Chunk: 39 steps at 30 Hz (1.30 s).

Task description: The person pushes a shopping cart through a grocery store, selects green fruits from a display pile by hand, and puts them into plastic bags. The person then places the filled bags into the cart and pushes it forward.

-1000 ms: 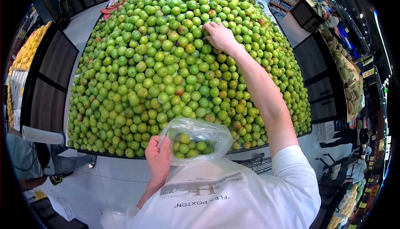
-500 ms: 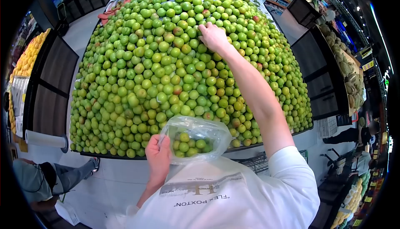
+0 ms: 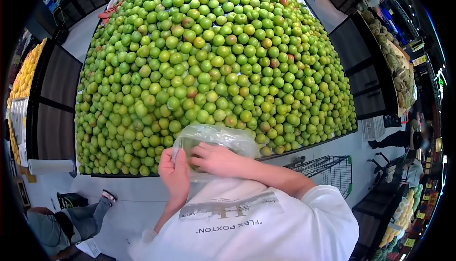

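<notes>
My left hand point(image 3: 174, 171) pinches the rim of a clear plastic bag point(image 3: 232, 137), which is held open at the near edge of a big heap of green plums point(image 3: 199, 78). My right hand point(image 3: 213, 160) reaches into the bag's mouth from the right, its fingers curled and pointing left. Whatever lies in those fingers is hidden, and the hand and the folds of plastic cover the bag's contents. Some plums on the heap have a reddish blush.
A shopping cart point(image 3: 327, 168) stands close on my right. At the left front corner is a roll of bags point(image 3: 51, 166). A person point(image 3: 71, 220) is at the lower left. Stands with yellow fruit point(image 3: 29, 71) and spiky fruit point(image 3: 399, 78) flank the heap.
My right hand has come back from the upper middle of the heap to the bag and gone into its mouth. The left hand still holds the bag. The view has shifted slightly.
</notes>
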Motion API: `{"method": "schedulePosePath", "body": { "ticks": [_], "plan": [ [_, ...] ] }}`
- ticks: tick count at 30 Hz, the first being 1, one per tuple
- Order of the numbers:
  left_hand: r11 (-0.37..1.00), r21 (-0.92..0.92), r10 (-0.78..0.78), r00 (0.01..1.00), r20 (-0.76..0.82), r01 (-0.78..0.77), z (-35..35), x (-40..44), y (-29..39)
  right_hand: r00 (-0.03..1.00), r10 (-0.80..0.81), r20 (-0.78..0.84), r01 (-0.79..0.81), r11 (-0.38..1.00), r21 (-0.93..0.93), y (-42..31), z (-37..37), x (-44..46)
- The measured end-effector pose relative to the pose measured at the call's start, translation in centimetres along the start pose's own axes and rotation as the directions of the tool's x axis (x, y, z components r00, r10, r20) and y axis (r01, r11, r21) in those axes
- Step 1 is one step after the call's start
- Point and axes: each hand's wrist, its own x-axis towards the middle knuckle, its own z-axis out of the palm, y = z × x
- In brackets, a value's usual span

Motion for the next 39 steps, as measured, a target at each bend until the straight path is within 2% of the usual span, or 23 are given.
{"method": "schedulePosePath", "body": {
  "ticks": [2, 4, 5, 8, 10, 12, 13, 14, 15, 17, 18, 20, 22, 23, 25, 28, 36, 38, 39],
  "plan": [
    [1.000, -0.003, 0.014, 1.000, 0.012, -0.014, 0.0, 0.1, 0.0, 0.999, -0.049, 0.009, 0.049, 0.996, -0.072, 0.5, 0.6, 0.0],
    [0.999, -0.038, 0.028, 0.999, -0.022, -0.029, -0.3, 0.3, -0.4, 0.974, -0.186, -0.126, 0.156, 0.963, -0.219, 0.5, 0.3, -0.2],
    [0.999, -0.038, 0.029, 0.999, -0.016, -0.030, -0.4, 0.3, -0.5, 0.974, -0.184, -0.129, 0.152, 0.963, -0.222, 0.5, 0.1, -0.4],
    [0.997, -0.075, 0.017, 0.999, -0.031, -0.019, -0.6, 0.4, -0.8, 0.960, -0.204, -0.191, 0.168, 0.967, -0.189, -1.0, -3.2, -1.1],
    [0.996, -0.082, 0.028, 0.999, -0.030, -0.030, -0.6, 0.5, -1.0, 0.977, -0.193, -0.087, 0.201, 0.974, 0.103, -1.4, -7.3, -1.4],
    [0.998, -0.060, 0.006, 1.000, -0.017, -0.007, -0.4, 0.2, -0.3, 0.944, -0.215, -0.249, 0.228, 0.973, 0.025, 0.6, -11.9, -0.9],
    [0.999, -0.034, -0.019, 1.000, -0.005, 0.019, -0.3, 0.1, 0.0, 0.891, -0.257, -0.374, 0.209, 0.964, -0.163, 2.6, -14.1, -0.1],
    [0.999, -0.036, -0.016, 1.000, -0.005, 0.016, -0.2, 0.1, -0.1, 0.848, -0.182, -0.498, 0.098, 0.977, -0.190, 5.1, -16.5, 1.0],
    [1.000, -0.023, -0.017, 1.000, -0.015, 0.017, -0.2, 0.1, -0.2, 0.817, -0.148, -0.557, -0.035, 0.952, -0.304, 7.9, -19.1, 1.8],
    [1.000, -0.012, -0.015, 1.000, -0.023, 0.014, -0.1, 0.1, -0.2, 0.763, -0.026, -0.646, -0.321, 0.853, -0.413, 13.5, -22.9, 3.1],
    [1.000, -0.006, -0.017, 1.000, -0.026, 0.017, -0.1, 0.0, -0.1, 0.751, -0.047, -0.658, -0.368, 0.799, -0.477, 16.6, -24.5, 3.9],
    [1.000, 0.000, -0.011, 0.999, -0.030, 0.011, -0.1, 0.2, 0.0, 0.806, -0.011, -0.592, -0.423, 0.690, -0.588, 19.7, -26.6, 5.2],
    [1.000, 0.004, -0.024, 0.999, -0.038, 0.024, -0.3, 0.2, 0.0, 0.855, 0.083, -0.512, -0.444, 0.626, -0.641, 21.4, -27.6, 6.6],
    [1.000, 0.003, -0.023, 0.999, -0.043, 0.023, -0.3, 0.1, 0.1, 0.857, 0.080, -0.509, -0.440, 0.628, -0.642, 22.0, -27.7, 7.1],
    [1.000, -0.004, -0.009, 1.000, -0.027, 0.009, -0.2, 0.0, 0.2, 0.867, 0.207, -0.453, -0.486, 0.549, -0.680, 22.3, -27.9, 8.0],
    [1.000, -0.010, -0.013, 0.999, -0.031, 0.013, -0.3, 0.0, 0.2, 0.865, 0.292, -0.408, -0.496, 0.621, -0.606, 22.6, -28.8, 9.0],
    [0.999, -0.033, -0.010, 1.000, 0.004, 0.010, -0.8, 0.1, -0.3, 0.867, 0.250, -0.431, -0.480, 0.649, -0.590, 22.3, -29.3, 9.0],
    [0.999, -0.040, -0.004, 1.000, 0.015, 0.005, -0.9, 0.1, -0.3, 0.828, 0.053, -0.559, -0.420, 0.719, -0.554, 21.9, -28.6, 8.3],
    [0.999, -0.034, 0.002, 1.000, 0.007, -0.001, -0.9, 0.1, -0.3, 0.792, -0.008, -0.611, -0.356, 0.807, -0.471, 20.3, -27.9, 7.9]
  ]
}}
